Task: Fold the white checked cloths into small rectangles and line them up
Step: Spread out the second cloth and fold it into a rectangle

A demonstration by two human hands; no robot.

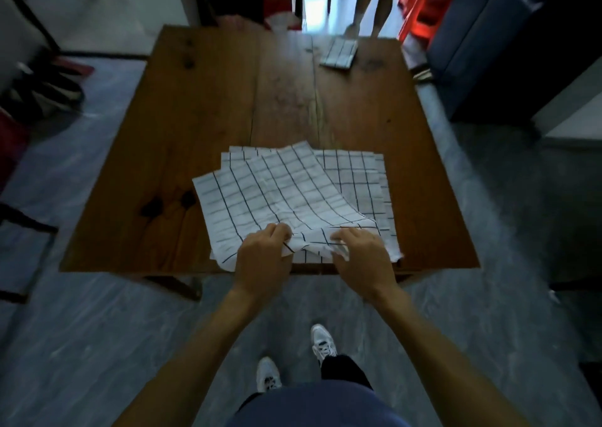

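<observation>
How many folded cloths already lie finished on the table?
1: a folded cloth lies at the table's far edge, right of centre. The unfolded stack near the hands may hide more; I cannot tell.

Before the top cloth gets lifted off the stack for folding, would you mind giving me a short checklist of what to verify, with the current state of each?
1. Left hand grips the near edge of the top checked cloth: ok.
2. Right hand grips the same edge: ok, fingers curled into the fabric.
3. Only one layer is pinched: cannot tell; the edge is bunched between the hands.
4. Stack of unfolded cloths lies flat on the wooden table: ok, though some near edges overhang the table edge.
5. Bare table beyond the stack for folding: ok.
6. Folded cloth at the far edge, a start for the line: ok.
</observation>
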